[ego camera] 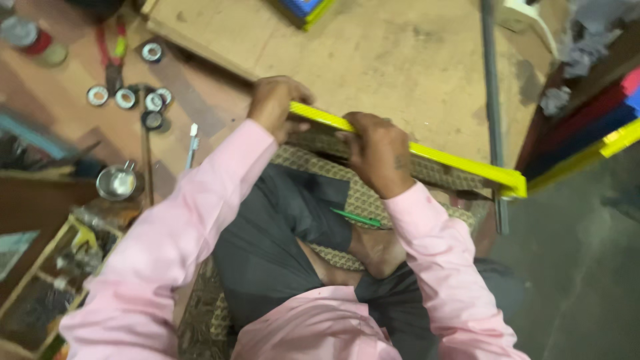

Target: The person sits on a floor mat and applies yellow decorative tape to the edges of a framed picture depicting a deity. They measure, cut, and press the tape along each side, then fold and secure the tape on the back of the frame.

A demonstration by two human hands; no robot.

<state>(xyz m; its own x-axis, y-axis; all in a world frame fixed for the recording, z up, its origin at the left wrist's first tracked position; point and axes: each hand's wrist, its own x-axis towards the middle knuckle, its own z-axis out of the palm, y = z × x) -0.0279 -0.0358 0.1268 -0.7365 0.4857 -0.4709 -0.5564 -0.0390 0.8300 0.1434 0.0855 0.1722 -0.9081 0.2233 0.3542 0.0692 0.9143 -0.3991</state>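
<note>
A long yellow ruler-like straightedge lies along the near edge of a large plywood board. My left hand grips its left end. My right hand presses down on its middle. Both arms wear pink sleeves. I sit cross-legged on a woven patterned mat, and a green pencil rests on the mat beside my bare foot.
Several small round tins and red-handled pliers lie on the floor at the left. A metal cup and a wooden box of parts sit lower left. A grey metal bar crosses the board at right.
</note>
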